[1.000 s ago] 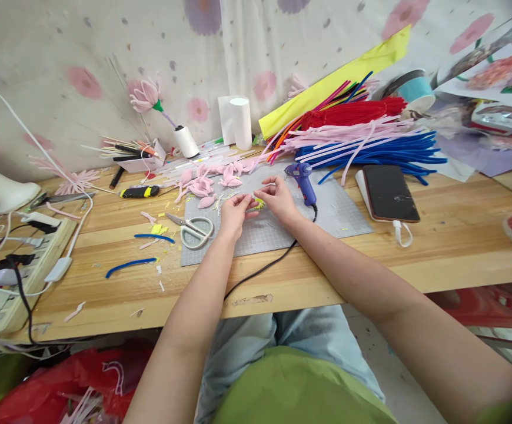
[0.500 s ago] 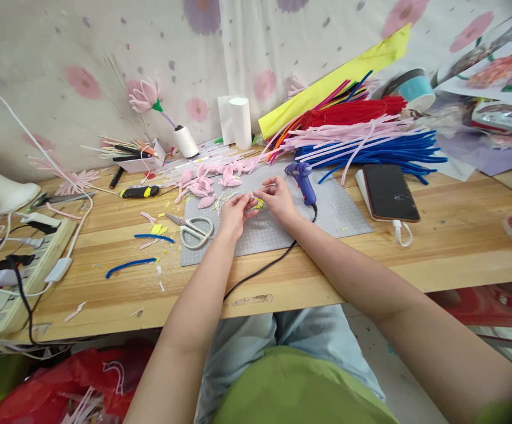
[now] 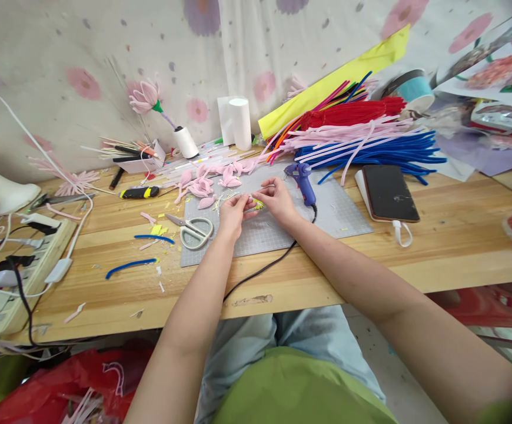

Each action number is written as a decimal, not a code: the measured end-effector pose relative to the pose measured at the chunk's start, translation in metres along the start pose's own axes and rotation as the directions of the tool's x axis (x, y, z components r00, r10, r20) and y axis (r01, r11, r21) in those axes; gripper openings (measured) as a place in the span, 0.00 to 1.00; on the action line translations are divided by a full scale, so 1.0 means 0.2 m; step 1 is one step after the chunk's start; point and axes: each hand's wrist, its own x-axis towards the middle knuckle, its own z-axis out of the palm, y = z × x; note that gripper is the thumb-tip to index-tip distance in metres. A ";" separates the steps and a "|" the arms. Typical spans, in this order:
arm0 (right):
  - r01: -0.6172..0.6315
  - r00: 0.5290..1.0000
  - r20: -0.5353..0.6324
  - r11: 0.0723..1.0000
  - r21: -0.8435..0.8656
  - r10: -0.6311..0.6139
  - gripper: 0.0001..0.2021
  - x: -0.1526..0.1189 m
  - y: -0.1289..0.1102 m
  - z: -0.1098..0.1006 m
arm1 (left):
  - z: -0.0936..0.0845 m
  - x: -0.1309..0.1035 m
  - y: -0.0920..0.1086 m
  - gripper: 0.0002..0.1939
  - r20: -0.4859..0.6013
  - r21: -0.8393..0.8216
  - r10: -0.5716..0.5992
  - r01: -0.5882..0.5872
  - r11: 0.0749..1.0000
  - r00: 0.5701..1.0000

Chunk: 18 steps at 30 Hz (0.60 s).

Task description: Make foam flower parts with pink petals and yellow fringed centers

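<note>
Over the grey cutting mat (image 3: 335, 218), my left hand (image 3: 235, 213) and my right hand (image 3: 278, 200) almost meet, fingertips pinched. Something small and pale lies between them, too small to make out. Yellow strips (image 3: 258, 204) show just under the fingers, and thin white-and-yellow pieces (image 3: 219, 203) lie left of my left hand. Pink fuzzy petals (image 3: 200, 185) are heaped behind on the mat. Grey-handled scissors (image 3: 196, 233) rest at the mat's left edge. A purple glue gun (image 3: 302, 181) lies right of my right hand.
Bundles of blue (image 3: 371, 154), pink and red fuzzy stems lie at the back right. A phone (image 3: 391, 193) with a white cable is on the right. The power strip (image 3: 39, 271) and cables occupy the left. The glue gun's black cord crosses the front edge.
My fingers have shifted very slightly; both hands stay close together in the same place. Nothing else has visibly moved.
</note>
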 end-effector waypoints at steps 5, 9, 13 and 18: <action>0.005 1.000 -0.021 0.998 -0.067 -0.006 0.17 0.00 0.00 0.00 | -0.01 0.02 -0.02 0.05 -0.030 0.097 0.089 -0.086 0.992 0.996; 0.004 0.999 0.040 0.983 -0.182 0.003 0.16 0.01 -0.10 -0.08 | -0.06 0.07 -0.03 0.04 -0.059 0.168 0.183 -0.171 0.971 0.981; 0.009 0.840 0.492 0.900 -0.435 0.229 0.17 -0.02 -0.31 -0.36 | -0.12 0.11 -0.02 0.05 -0.084 0.237 0.239 -0.214 0.948 0.967; -0.038 0.891 0.246 0.605 -0.795 0.380 0.22 -0.01 -0.40 -0.69 | -0.13 0.12 -0.02 0.04 -0.067 0.298 0.301 -0.269 0.916 0.951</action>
